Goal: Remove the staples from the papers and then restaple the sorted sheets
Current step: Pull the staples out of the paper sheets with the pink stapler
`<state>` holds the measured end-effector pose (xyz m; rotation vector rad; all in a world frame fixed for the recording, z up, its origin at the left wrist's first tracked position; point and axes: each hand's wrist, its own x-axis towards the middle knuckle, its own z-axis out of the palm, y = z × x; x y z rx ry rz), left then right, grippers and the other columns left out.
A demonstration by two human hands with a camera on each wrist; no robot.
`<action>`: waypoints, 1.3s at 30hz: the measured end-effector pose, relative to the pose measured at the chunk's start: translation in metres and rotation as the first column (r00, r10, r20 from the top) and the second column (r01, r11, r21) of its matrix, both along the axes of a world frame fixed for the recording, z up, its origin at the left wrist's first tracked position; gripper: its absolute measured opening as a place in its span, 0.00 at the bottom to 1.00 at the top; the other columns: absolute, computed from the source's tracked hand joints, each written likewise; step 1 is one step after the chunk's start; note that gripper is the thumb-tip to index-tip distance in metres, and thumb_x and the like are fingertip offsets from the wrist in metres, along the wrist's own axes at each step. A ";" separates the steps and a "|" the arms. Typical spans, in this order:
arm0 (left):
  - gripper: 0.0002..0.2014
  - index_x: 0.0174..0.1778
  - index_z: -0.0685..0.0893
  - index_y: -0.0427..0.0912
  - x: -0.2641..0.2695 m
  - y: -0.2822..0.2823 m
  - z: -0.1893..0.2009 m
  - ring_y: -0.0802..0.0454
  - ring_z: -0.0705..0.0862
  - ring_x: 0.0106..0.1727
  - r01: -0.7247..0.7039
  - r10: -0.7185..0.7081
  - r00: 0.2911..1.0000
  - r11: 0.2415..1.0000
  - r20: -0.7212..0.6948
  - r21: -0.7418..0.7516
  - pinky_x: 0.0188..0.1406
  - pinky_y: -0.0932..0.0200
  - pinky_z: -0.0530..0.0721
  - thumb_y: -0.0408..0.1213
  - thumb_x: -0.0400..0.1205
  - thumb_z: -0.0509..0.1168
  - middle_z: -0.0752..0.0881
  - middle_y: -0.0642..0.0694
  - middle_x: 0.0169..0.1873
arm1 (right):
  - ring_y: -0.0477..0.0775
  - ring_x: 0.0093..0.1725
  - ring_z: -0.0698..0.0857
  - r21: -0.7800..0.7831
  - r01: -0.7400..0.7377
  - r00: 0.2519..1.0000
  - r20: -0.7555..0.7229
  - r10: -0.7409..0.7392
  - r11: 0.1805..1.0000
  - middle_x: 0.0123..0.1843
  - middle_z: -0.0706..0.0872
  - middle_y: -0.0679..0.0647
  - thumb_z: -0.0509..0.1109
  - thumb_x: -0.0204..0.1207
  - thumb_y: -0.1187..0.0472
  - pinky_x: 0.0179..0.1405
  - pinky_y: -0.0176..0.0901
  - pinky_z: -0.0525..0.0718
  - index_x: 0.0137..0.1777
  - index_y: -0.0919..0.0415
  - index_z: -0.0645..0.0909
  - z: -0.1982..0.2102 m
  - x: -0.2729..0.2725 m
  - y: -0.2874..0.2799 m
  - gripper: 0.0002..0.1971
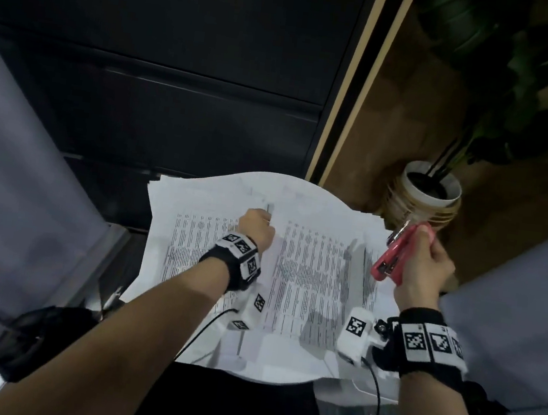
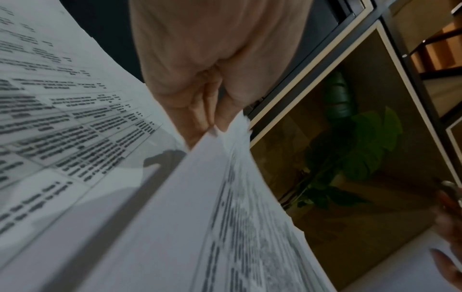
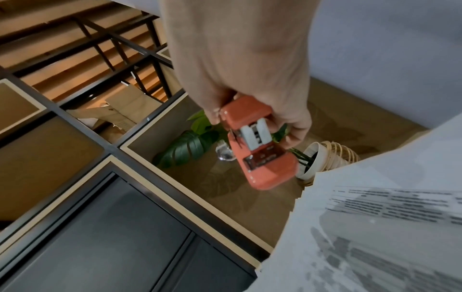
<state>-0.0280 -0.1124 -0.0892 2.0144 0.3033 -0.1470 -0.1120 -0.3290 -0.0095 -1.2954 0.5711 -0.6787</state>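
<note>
the spread of white printed papers (image 1: pixel 309 273) covers the small white table (image 1: pixel 265 377), and everything here is placed off that spread. the left hand (image 1: pixel 256 227) sits over the middle of the papers, toward their far edge, fingers curled in and pinching the edge of a few sheets (the left wrist view shows thumb and fingertips (image 2: pixel 200 118) closed on the corner of a lifted, curling bundle (image 2: pixel 225 197)). a printed page with table rows (image 2: pixel 62 118) lies flatter beneath and to the left of that lifted bundle.

over at the right edge of the papers, the right hand (image 1: pixel 428 260) is up off the surface, wrapped around a coral-pink plastic stapler (image 1: pixel 394 260). the grip is tight, fingers round the body and thumb on the side. in the right wrist view the stapler (image 3: pixel 260 146) points away from the hand with its metal staple channel and white inner part showing, its two halves parted. it touches no sheet.

just beyond the far right corner of the papers stands a white round plant pot in a pale wicker holder (image 1: pixel 429 195), with dark green leaves (image 1: pixel 490 61) rising behind it on the brown floor. beyond the far edge of the papers is a dark cabinet front (image 1: pixel 180 58) with a pale trim strip. grey upholstered seating (image 1: pixel 10 175) flanks the papers on both sides. both wrists wear black bands with square black-and-white markers (image 1: pixel 243 248), and thin black cables trail from them across the near edge of the papers.
</note>
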 end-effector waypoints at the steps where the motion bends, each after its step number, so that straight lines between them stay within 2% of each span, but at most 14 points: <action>1: 0.16 0.65 0.81 0.34 0.002 -0.002 -0.003 0.39 0.84 0.59 0.001 -0.001 1.000 1.000 -0.009 0.019 0.55 0.51 0.85 0.28 0.80 0.65 0.84 0.32 0.60 | 0.38 0.23 0.84 -0.017 -0.007 1.000 -0.014 0.007 1.000 0.33 0.83 0.51 0.65 0.85 0.61 0.26 0.35 0.82 0.45 0.58 0.82 -0.006 0.001 -0.002 0.07; 3: 0.27 0.74 0.72 0.38 0.008 0.006 -0.010 0.39 0.78 0.67 0.048 -0.054 0.998 0.976 0.019 0.213 0.65 0.44 0.80 0.38 0.79 0.69 0.78 0.37 0.67 | 0.41 0.23 0.84 -0.027 -0.020 0.999 -0.048 0.019 0.999 0.34 0.83 0.54 0.65 0.84 0.61 0.26 0.35 0.83 0.51 0.63 0.83 -0.017 0.002 -0.001 0.07; 5: 0.36 0.78 0.64 0.41 0.011 0.028 -0.012 0.39 0.71 0.74 0.063 -0.077 0.997 0.862 0.007 0.503 0.73 0.40 0.71 0.47 0.78 0.70 0.72 0.39 0.72 | 0.44 0.24 0.83 -0.039 -0.058 0.993 -0.108 0.054 0.998 0.33 0.82 0.53 0.65 0.84 0.60 0.24 0.35 0.82 0.53 0.63 0.82 -0.030 0.004 0.004 0.07; 7: 0.45 0.81 0.56 0.42 0.013 0.055 -0.013 0.39 0.63 0.78 0.042 -0.022 0.999 0.745 -0.038 0.666 0.77 0.34 0.58 0.53 0.74 0.72 0.65 0.39 0.76 | 0.48 0.27 0.79 -0.068 -0.117 0.977 -0.185 0.102 0.991 0.31 0.80 0.52 0.65 0.84 0.59 0.25 0.34 0.79 0.51 0.61 0.81 -0.044 0.007 0.015 0.06; 11: 0.55 0.80 0.54 0.37 0.014 0.108 -0.018 0.37 0.59 0.80 0.013 0.083 0.992 0.683 -0.095 0.730 0.78 0.28 0.51 0.56 0.67 0.78 0.63 0.38 0.77 | 0.54 0.30 0.81 -0.084 -0.246 0.931 -0.297 0.211 0.966 0.33 0.83 0.58 0.65 0.84 0.57 0.27 0.34 0.78 0.43 0.65 0.82 -0.075 0.015 0.035 0.12; 17: 0.65 0.84 0.37 0.41 0.022 0.144 -0.019 0.38 0.43 0.85 0.326 -0.087 0.936 0.580 -0.341 0.746 0.77 0.23 0.41 0.67 0.66 0.73 0.46 0.45 0.85 | 0.57 0.34 0.85 -0.004 -0.292 0.868 -0.420 0.263 0.956 0.39 0.87 0.60 0.68 0.82 0.55 0.37 0.44 0.85 0.49 0.63 0.86 -0.109 0.021 0.052 0.11; 19: 0.67 0.84 0.37 0.41 0.027 0.147 -0.019 0.38 0.47 0.84 0.346 -0.126 0.935 0.540 -0.332 0.767 0.76 0.22 0.43 0.69 0.63 0.74 0.50 0.43 0.84 | 0.59 0.38 0.87 -0.014 -0.281 0.856 -0.456 0.244 0.960 0.40 0.88 0.59 0.69 0.81 0.53 0.41 0.48 0.87 0.54 0.61 0.87 -0.115 0.023 0.051 0.12; 22: 0.70 0.83 0.40 0.41 0.029 0.147 -0.020 0.38 0.59 0.80 0.306 -0.089 0.946 0.569 -0.312 0.763 0.75 0.23 0.53 0.68 0.57 0.78 0.61 0.39 0.78 | 0.63 0.41 0.89 -0.007 -0.285 0.840 -0.483 0.246 0.958 0.40 0.89 0.59 0.70 0.80 0.51 0.48 0.58 0.90 0.45 0.53 0.86 -0.118 0.026 0.052 0.08; 25: 0.65 0.83 0.46 0.42 0.031 0.146 -0.020 0.39 0.62 0.78 0.243 -0.058 0.962 0.627 -0.267 0.740 0.74 0.28 0.58 0.64 0.60 0.79 0.65 0.38 0.76 | 0.66 0.43 0.89 -0.021 -0.284 0.825 -0.515 0.233 0.959 0.42 0.90 0.60 0.70 0.80 0.49 0.49 0.61 0.90 0.42 0.50 0.84 -0.120 0.028 0.052 0.08; 29: 0.41 0.81 0.59 0.39 0.032 0.147 -0.020 0.41 0.69 0.75 -0.009 0.039 0.999 0.754 -0.031 0.657 0.73 0.38 0.66 0.47 0.77 0.72 0.70 0.41 0.74 | 0.64 0.41 0.88 -0.064 -0.283 0.833 -0.511 0.212 0.957 0.43 0.89 0.62 0.69 0.81 0.50 0.44 0.55 0.89 0.53 0.62 0.87 -0.123 0.031 0.052 0.15; 32: 0.16 0.65 0.81 0.37 0.029 0.151 -0.017 0.37 0.76 0.67 -0.133 0.106 0.991 0.784 0.080 0.606 0.68 0.43 0.73 0.38 0.82 0.66 0.75 0.38 0.68 | 0.63 0.41 0.88 -0.066 -0.279 0.838 -0.504 0.209 0.958 0.44 0.89 0.62 0.69 0.81 0.50 0.40 0.50 0.88 0.53 0.62 0.86 -0.128 0.032 0.051 0.15; 34: 0.10 0.52 0.86 0.33 0.029 0.153 -0.015 0.37 0.78 0.60 -0.152 0.107 0.988 0.808 0.113 0.569 0.63 0.47 0.77 0.35 0.82 0.65 0.77 0.37 0.64 | 0.61 0.39 0.87 -0.054 -0.283 0.836 -0.503 0.219 0.957 0.43 0.88 0.61 0.68 0.82 0.50 0.36 0.45 0.85 0.52 0.61 0.86 -0.129 0.032 0.051 0.13; 37: 0.11 0.35 0.82 0.32 0.032 0.153 -0.013 0.44 0.78 0.39 -0.149 0.111 0.984 0.937 0.137 0.315 0.37 0.58 0.76 0.37 0.77 0.67 0.81 0.39 0.40 | 0.60 0.37 0.86 -0.064 -0.295 0.832 -0.507 0.224 0.953 0.40 0.87 0.59 0.68 0.82 0.50 0.33 0.42 0.83 0.50 0.60 0.85 -0.129 0.031 0.050 0.13; 39: 0.05 0.41 0.82 0.36 0.032 0.152 -0.009 0.45 0.80 0.37 -0.157 0.155 0.986 0.987 0.065 0.027 0.35 0.60 0.77 0.35 0.79 0.69 0.83 0.41 0.37 | 0.64 0.42 0.88 -0.093 -0.292 0.832 -0.515 0.205 0.952 0.40 0.88 0.59 0.69 0.81 0.47 0.38 0.47 0.87 0.49 0.59 0.86 -0.132 0.033 0.049 0.15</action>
